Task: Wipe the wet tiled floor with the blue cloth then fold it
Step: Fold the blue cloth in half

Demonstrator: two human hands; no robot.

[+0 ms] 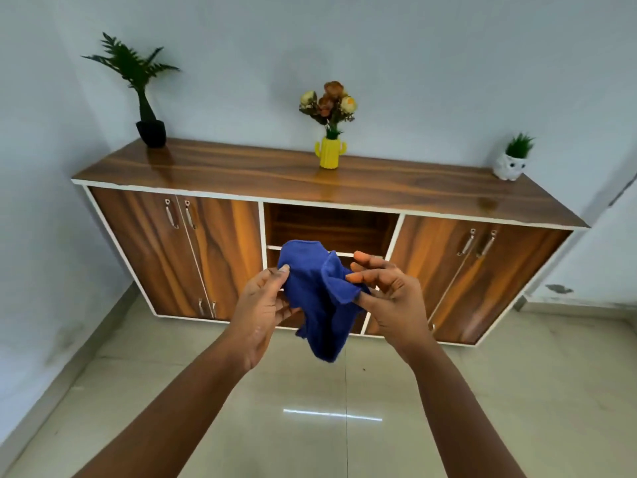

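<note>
The blue cloth (315, 298) hangs crumpled in the air at chest height, in front of the sideboard. My left hand (260, 313) pinches its left edge between thumb and fingers. My right hand (387, 298) grips the right edge, with a fold of cloth bunched over the fingertips. The lower part of the cloth dangles freely between my wrists. Below lies the glossy beige tiled floor (310, 426), showing a bright light reflection; I cannot tell whether it is wet.
A wooden sideboard (344, 188) stands against the pale wall ahead. On it are a dark potted palm (144, 98), a yellow vase of flowers (329, 151) and a small white pot plant (513, 160). Walls close in on the left and right.
</note>
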